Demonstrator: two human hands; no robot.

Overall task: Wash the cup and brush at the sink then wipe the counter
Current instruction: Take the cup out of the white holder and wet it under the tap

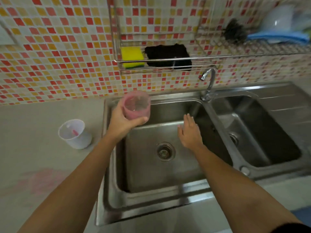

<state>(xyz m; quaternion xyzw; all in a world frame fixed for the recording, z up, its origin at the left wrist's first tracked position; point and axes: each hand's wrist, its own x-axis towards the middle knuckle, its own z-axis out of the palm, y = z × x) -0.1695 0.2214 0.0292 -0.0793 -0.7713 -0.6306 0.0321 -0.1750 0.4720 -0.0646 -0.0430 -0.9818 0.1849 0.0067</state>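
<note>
The left hand [122,121] grips the pink cup [136,105] over the sink's [107,199] left rim. The right hand [190,132] hovers flat-fingered and empty above the basin, short of the tap [208,81]. No water shows, so washing seems barely begun. What may be the brush [74,132] waits in a white cup [75,138] on the pink-smeared tabletop [42,148], unwiped.

Single head view, looking steeply down, close over sink [168,195], edges perhaps distorted

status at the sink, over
Left hand grips pink cup over sink edge. Right hand open over sink. No water seen at tap. White cup on counter.
</note>
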